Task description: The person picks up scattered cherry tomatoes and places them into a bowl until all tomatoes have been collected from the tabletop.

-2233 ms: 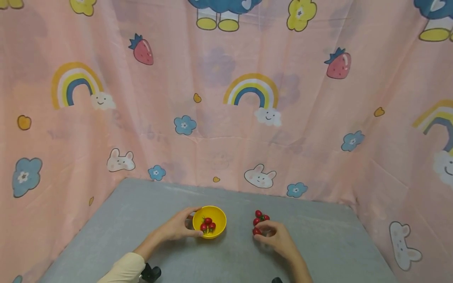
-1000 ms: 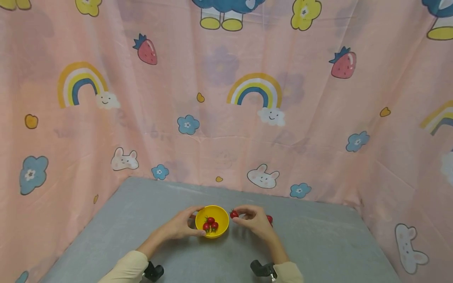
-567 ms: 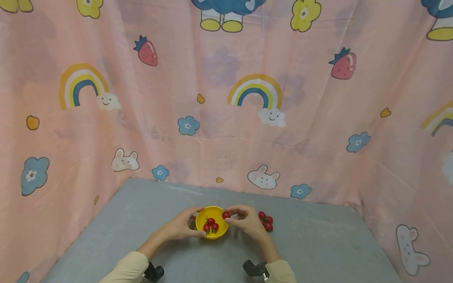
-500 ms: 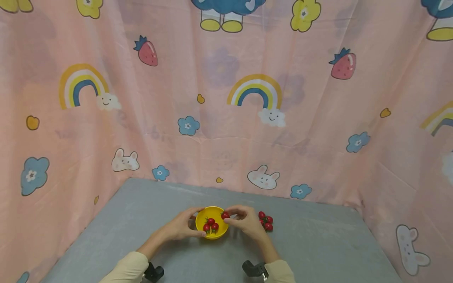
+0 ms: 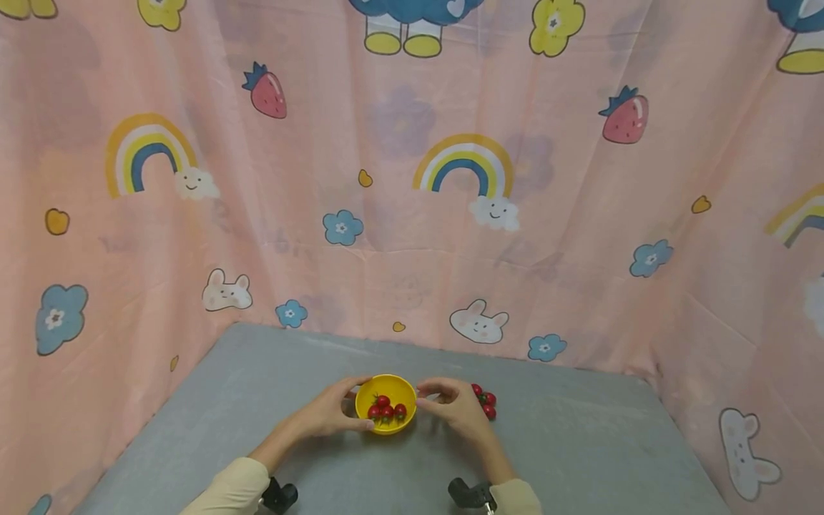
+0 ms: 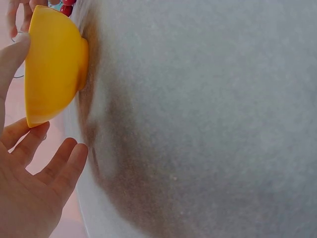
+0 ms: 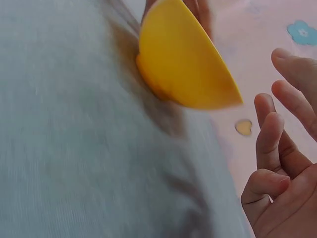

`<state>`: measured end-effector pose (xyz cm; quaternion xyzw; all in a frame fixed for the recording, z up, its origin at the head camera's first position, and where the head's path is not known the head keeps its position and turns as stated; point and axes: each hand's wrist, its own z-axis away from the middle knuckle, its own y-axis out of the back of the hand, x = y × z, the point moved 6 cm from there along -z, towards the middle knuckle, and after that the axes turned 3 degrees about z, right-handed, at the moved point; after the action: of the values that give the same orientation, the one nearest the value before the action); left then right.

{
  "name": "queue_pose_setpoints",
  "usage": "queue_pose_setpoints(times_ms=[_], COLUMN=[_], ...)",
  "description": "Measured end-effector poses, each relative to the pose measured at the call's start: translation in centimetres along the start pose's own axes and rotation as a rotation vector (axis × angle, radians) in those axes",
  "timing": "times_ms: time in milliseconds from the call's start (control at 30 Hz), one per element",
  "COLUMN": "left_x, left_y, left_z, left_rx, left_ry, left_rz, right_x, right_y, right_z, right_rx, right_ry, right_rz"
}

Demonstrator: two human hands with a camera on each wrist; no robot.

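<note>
A yellow bowl (image 5: 397, 388) stands on the grey table with several cherry tomatoes (image 5: 388, 413) inside. My left hand (image 5: 330, 413) grips its left side by the rim, thumb in front and fingertips behind. In the left wrist view the thumb and the fingertips of the left hand (image 6: 34, 183) meet opposite edges of the bowl (image 6: 54, 64). Just off the bowl's right rim is my right hand (image 5: 460, 413), its thumb and fingers apart and holding nothing. The right wrist view shows the right hand (image 7: 290, 183) beside the bowl (image 7: 183, 59), fingers spread and loosely bent.
Several more cherry tomatoes (image 5: 490, 399) lie on the table to the right, partly hidden behind the right hand. A pink patterned curtain (image 5: 412, 279) rises behind the grey table (image 5: 579, 436). Each wrist wears a black mount (image 5: 472, 494).
My right hand has carried a cherry tomato from the group on the right to the bowl, let it drop inside, and drawn slightly back right. The left hand keeps its grip.
</note>
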<state>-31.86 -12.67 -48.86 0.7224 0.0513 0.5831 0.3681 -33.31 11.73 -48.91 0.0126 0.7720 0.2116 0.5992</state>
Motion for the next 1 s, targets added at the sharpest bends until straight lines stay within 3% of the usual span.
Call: queue_pose_setpoints(times_ms=[333,500,833,1000], left_x=[-0.1,0.0,-0.4,-0.5], left_y=[0.1,0.1,0.0,0.0], left_z=[-0.1,-0.1,0.0,-0.1], left_rx=[0.009,0.011,0.004,0.002], left_ry=[0.006,-0.006,0.007,0.007], left_rz=[-0.011,-0.011,-0.005,0.005], right_x=[1.6,2.4,3.3,4.0], right_y=[4.8,6.4,7.5,7.7], right_z=[2.9,4.3,5.9,6.3], right_rx=[0.13,0.184,0.201,0.234], right_ry=[0.006,-0.062,-0.139,-0.184], right_rz=[0.012,0.014,0.052,0.129])
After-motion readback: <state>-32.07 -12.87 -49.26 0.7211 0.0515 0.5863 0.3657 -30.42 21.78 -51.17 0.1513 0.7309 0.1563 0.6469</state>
